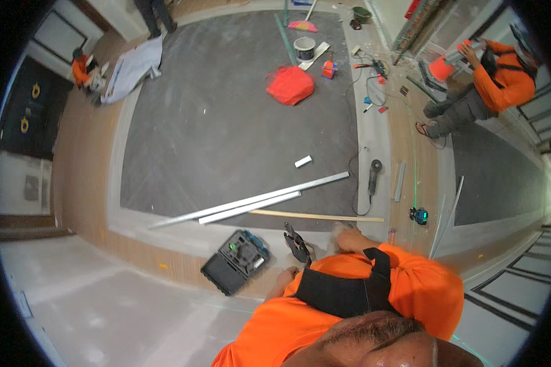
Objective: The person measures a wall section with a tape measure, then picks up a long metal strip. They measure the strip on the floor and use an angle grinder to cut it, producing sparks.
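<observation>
My right hand (349,238) is low in front of me, close to the right end of a thin wooden strip (315,216). Its fingers are smeared, so I cannot tell what they hold. My left hand (285,279) shows only in part beside my orange sleeve, its fingers mostly hidden. Just above it is a black jointed tool (296,243); whether the hand touches it I cannot tell. To the left lies an open black tool case (236,262) with a small green item inside. Two pale metal profiles (257,200) lie on the grey floor covering beyond.
An angle grinder (374,177) with a cord and a lit laser level (419,215) stand right. Farther off are a red bag (290,85), a white bucket (304,48) and scattered tools. One person (493,79) holds an orange-and-white cone at right; others are at far left.
</observation>
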Demonstrator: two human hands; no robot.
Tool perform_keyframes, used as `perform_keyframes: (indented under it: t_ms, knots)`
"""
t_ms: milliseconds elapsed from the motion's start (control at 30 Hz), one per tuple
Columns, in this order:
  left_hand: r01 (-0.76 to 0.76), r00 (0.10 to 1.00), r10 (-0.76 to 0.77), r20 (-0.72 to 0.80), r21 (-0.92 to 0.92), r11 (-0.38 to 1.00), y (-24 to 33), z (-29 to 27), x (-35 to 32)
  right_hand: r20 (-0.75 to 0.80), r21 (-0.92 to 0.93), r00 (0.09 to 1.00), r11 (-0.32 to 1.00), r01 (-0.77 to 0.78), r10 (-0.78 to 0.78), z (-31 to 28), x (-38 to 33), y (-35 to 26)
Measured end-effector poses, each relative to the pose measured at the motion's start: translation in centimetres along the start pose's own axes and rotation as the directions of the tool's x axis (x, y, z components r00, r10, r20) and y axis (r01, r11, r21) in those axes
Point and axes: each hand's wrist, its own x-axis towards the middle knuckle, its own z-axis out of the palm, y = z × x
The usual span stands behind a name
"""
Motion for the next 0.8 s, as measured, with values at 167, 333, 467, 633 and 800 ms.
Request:
perform_keyframes:
  t_ms: [167,333,467,633,800]
  knots:
    - [0.001,0.995,-0.006,0.100,0.049,0.999,7.9,-1.6,6.4,0.637,0.097,0.771,0.993,-0.070,-0.008,4.8,-1.1,4.8]
    - [0.020,0.987,-0.040,0.156,0.126,0.992,10.2,-0.2,8.9,0.533,0.342,0.846,0.917,-0.206,-0.009,9.0,-7.1,9.6]
    - [0.107,0.983,-0.130,0.133,0.163,0.981,10.7,1.1,7.9,0.483,0.464,0.874,0.864,-0.197,-0.060,11.1,-9.2,12.6]
    - [0.115,0.969,-0.161,0.188,0.234,0.965,13.4,0.5,9.8,0.458,0.624,0.888,0.725,-0.291,-0.038,14.2,-12.9,13.5]
    - [0.160,0.957,-0.206,0.206,0.218,0.963,12.5,0.1,9.3,0.475,0.678,0.877,0.666,-0.310,-0.075,15.8,-13.5,12.1]
